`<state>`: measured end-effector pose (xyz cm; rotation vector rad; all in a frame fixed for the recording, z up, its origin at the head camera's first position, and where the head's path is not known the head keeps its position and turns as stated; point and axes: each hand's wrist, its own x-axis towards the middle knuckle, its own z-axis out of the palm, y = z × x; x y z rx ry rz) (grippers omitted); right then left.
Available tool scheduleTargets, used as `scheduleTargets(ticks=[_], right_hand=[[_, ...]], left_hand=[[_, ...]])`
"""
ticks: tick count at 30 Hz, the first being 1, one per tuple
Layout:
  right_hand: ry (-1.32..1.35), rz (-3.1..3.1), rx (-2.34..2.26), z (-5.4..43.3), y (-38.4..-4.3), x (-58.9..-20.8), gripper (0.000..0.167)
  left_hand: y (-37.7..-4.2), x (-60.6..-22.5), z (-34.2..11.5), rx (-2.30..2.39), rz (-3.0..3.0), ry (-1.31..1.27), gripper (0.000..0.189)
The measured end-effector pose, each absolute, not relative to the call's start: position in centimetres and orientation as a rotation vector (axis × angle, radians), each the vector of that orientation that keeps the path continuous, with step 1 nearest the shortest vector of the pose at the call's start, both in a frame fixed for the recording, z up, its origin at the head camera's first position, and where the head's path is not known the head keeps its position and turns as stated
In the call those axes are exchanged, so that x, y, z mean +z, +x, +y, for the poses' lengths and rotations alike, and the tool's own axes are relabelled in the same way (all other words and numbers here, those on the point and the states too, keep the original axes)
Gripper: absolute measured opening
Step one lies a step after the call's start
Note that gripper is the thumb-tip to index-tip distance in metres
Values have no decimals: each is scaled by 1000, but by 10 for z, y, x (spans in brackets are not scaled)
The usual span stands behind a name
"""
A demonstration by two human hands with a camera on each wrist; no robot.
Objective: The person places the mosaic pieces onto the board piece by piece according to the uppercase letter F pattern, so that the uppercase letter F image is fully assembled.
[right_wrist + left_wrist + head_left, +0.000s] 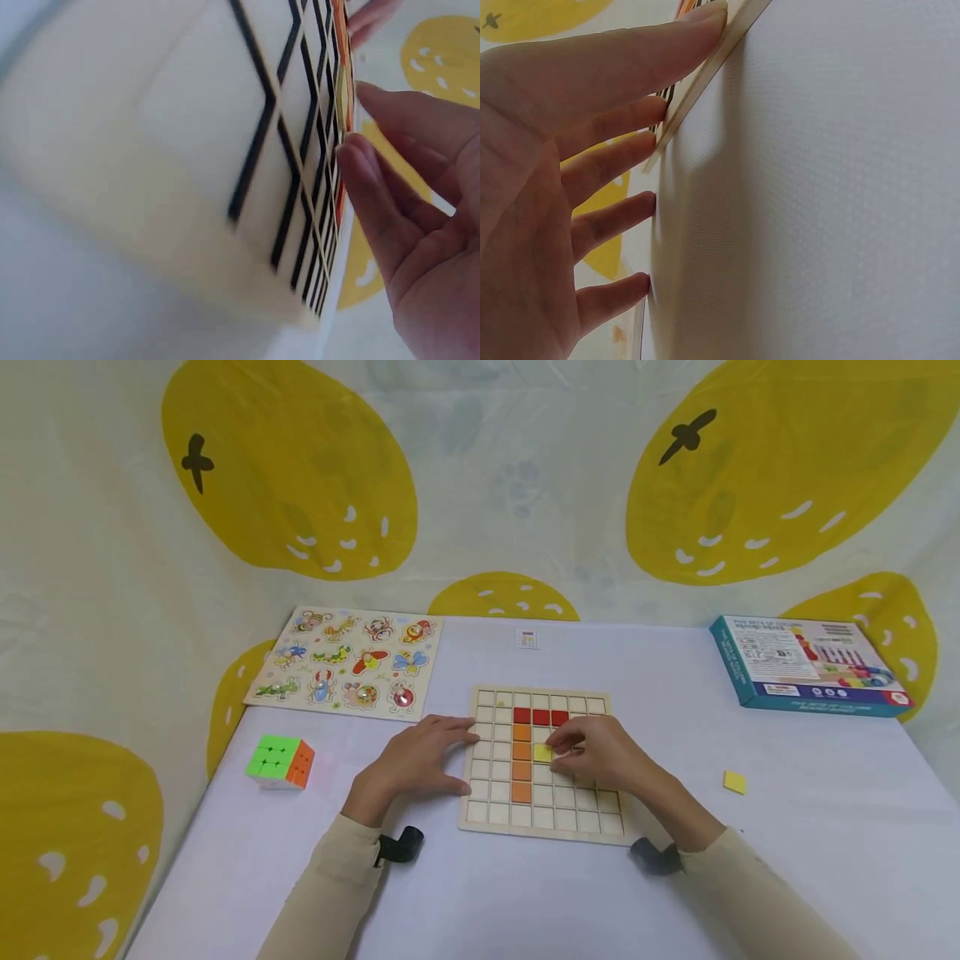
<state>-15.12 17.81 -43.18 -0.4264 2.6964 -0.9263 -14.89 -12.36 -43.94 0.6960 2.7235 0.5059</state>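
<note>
A wooden grid board point(577, 837) lies on the table between both hands. Three red tiles point(540, 717) show in a row near its top, and several orange tiles point(521, 771) run down from the leftmost red one. My right hand point(603, 752) has thumb and index fingertips at the right side of a yellow tile point(542, 752), pinching it in a cell beside the orange column. In the right wrist view that tile point(341, 101) is seen edge-on near the fingertips. My left hand point(420, 758) is spread, its fingertips and thumb touching the board's left edge.
A second yellow tile point(735, 782) lies on the table to the right. A puzzle cube point(279, 762) stands at left, below an insect picture board point(345, 664). Behind the grid lies a small printed card point(528, 639); a boxed set point(813, 666) is at the far right.
</note>
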Motion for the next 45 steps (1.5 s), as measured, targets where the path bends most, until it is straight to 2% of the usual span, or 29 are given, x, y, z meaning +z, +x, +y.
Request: scheduleTargets(ticks=[14,28,35,45], right_hand=[[-289,2792,-913,272,-132,-417,54],[52,2741,-750,371,-108,-416,73],[82,2710,-757,393,-95,-428,74],[132,2691,-700,401,-85,-440,81]], left_hand=[[-147,-439,-125,499,2717,691,74],[-149,-441,-125,511,2719,710,73],[-149,-439,-124,508,2711,713,73],[-148,-438,-124,497,2718,708,73]])
